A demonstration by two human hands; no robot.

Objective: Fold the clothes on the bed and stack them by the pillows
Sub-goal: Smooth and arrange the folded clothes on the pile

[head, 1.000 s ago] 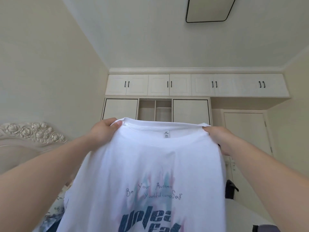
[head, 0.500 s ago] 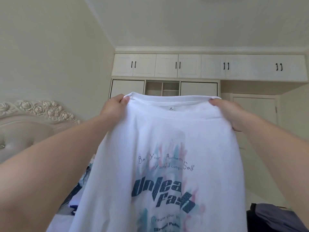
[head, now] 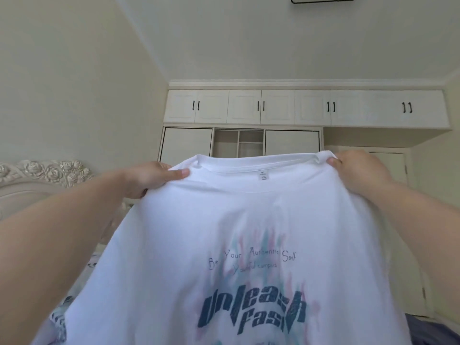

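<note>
A white T-shirt (head: pixel 236 220) with dark blue print and pastel streaks hangs spread in front of me, collar up, filling the lower middle of the head view. My left hand (head: pixel 149 178) pinches its left shoulder, thumb on top of the fabric. My right hand (head: pixel 358 170) grips the right shoulder by the collar seam. The shirt hides most of the bed and the other clothes below.
A carved cream headboard (head: pixel 47 175) stands at the left. A patterned cloth (head: pixel 58 319) shows at the lower left and a dark grey cloth (head: pixel 423 332) at the lower right. White wardrobe cabinets (head: pixel 298 108) line the far wall.
The shirt stays held up by both shoulders. My view has tilted up a little, so the shirt and hands sit lower in the frame than half a second ago.
</note>
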